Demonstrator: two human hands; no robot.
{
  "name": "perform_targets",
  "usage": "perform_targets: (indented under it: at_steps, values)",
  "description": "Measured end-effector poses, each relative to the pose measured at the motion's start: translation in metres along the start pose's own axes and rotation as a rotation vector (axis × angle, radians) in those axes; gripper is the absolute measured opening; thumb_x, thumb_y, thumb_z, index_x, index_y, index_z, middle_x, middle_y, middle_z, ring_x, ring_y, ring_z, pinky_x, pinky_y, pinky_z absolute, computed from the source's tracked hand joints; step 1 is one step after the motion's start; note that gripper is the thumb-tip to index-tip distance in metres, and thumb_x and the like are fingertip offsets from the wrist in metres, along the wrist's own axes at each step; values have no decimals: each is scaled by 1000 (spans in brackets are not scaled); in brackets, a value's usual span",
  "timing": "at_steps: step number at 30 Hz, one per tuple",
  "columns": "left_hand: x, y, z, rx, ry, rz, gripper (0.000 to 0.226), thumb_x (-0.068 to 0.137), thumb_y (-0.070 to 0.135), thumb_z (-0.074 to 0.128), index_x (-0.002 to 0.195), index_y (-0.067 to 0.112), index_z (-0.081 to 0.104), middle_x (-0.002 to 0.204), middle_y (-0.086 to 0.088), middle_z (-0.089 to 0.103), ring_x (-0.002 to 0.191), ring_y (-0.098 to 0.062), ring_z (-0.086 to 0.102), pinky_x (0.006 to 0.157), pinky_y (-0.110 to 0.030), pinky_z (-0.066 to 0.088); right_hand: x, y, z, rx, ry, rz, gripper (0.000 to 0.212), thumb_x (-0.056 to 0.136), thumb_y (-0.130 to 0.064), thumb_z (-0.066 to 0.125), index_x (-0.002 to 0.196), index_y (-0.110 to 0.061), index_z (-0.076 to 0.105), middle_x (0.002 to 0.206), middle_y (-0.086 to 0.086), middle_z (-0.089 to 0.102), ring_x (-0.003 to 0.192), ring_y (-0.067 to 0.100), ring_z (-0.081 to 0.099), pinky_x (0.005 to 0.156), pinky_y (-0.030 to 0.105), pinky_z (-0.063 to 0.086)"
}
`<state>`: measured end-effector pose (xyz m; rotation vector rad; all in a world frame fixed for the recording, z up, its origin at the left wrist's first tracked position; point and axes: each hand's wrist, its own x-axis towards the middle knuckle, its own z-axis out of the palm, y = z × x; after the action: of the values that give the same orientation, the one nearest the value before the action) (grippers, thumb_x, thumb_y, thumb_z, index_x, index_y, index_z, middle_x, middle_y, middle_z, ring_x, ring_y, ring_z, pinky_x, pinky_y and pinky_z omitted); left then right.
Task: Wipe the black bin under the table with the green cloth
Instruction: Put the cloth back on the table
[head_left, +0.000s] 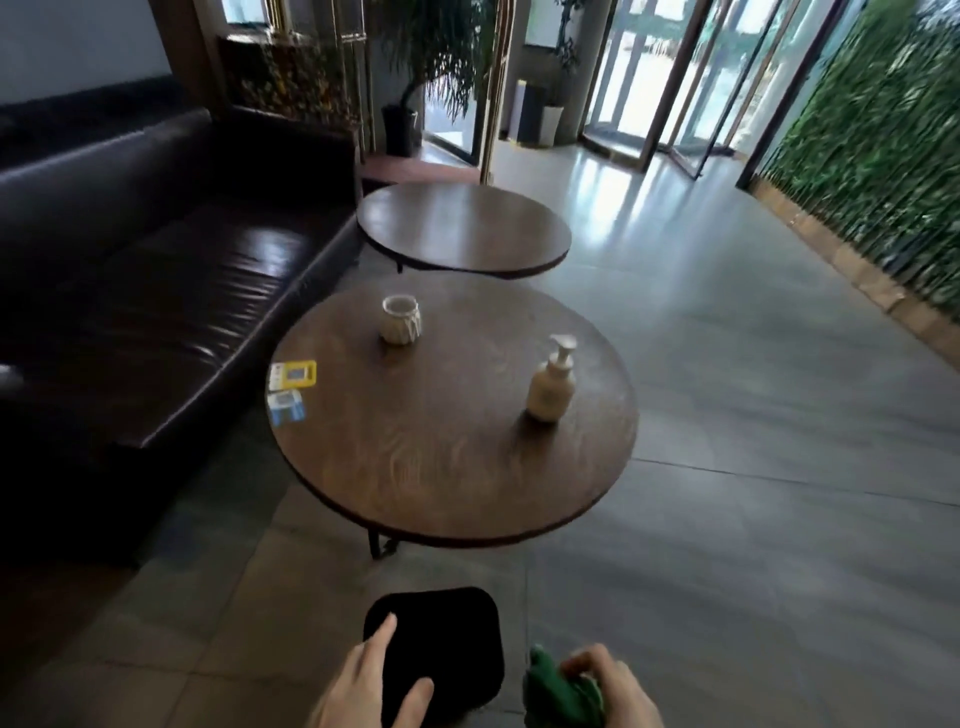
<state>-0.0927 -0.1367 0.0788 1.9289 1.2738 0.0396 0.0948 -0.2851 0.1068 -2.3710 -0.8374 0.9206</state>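
The black bin (447, 631) stands on the floor at the bottom centre, in front of the near round table (441, 467) rather than under it. It looks like a dark rounded square from above. My left hand (371, 686) rests on its left rim with the fingers spread, forefinger and thumb over the dark top. My right hand (608, 688) is just right of the bin, fingers curled around the bunched green cloth (563, 693).
On the near table stand a pale cup (400, 319), a pump bottle (551, 382) and two cards (291, 387) at its left edge. A second round table (462, 228) lies beyond. A dark leather sofa (156, 270) runs along the left. Grey tiled floor opens to the right.
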Motion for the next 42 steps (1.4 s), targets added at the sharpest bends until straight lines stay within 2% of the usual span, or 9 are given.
perform_targets:
  at_steps: [4,8,12,16,26,34,36,39,42]
  values:
    - [-40,40,-65,-81,10,-30,68,95,64,45,154,47,16,155,16,36,141,-9,42,98,-21,39,-37,-65,-48,11,-37,-9,37,71,-27,74,101,-36,56,113,-6,59,108,7,60,93,21,44]
    - [-56,62,-105,-88,35,28,66,96,60,47,154,45,20,153,15,39,139,-8,44,98,-22,41,-44,-118,-72,62,122,-118,40,66,-17,74,96,-40,59,103,-10,62,97,4,61,89,29,52]
    - [-54,69,-127,-90,51,39,67,96,58,48,155,43,21,156,13,37,141,-11,43,104,-27,40,-10,-157,-90,105,249,-258,43,70,-12,77,103,-35,61,105,-10,61,98,4,61,85,27,54]
    - [-27,73,-133,-103,68,22,69,97,58,47,157,39,19,161,13,29,145,-12,37,110,-31,38,49,-180,-101,114,332,-358,46,72,-12,80,109,-31,61,108,-10,59,95,3,59,77,9,44]
    - [104,111,-100,96,137,29,78,94,69,40,159,42,8,169,17,3,156,-10,4,128,-36,5,233,-163,-80,16,208,-475,52,74,-6,77,114,-32,57,119,-14,51,97,10,61,82,19,45]
    - [208,108,-55,209,146,19,84,91,70,42,160,39,6,170,14,2,156,-7,-1,128,-37,3,344,-112,-39,-230,76,-476,51,85,-7,69,131,-24,54,142,-5,43,123,21,51,87,41,60]
    - [225,101,-44,245,146,8,84,91,70,42,160,39,6,170,13,2,156,-7,-1,128,-36,1,361,-96,-25,-333,-6,-470,57,92,-13,64,145,-24,46,155,-3,35,137,22,42,98,40,56]
    - [247,91,-28,295,153,-18,85,91,71,41,160,38,4,170,10,3,157,-9,0,127,-35,-1,374,-69,-3,-530,-142,-493,61,101,-25,56,157,-26,34,169,5,22,157,28,17,126,46,27]
    - [268,83,-16,365,151,-17,87,91,72,39,160,37,0,171,8,0,157,-11,-3,128,-38,-1,378,-48,11,-574,-169,-520,63,102,-30,53,160,-27,28,172,9,13,160,30,3,129,50,14]
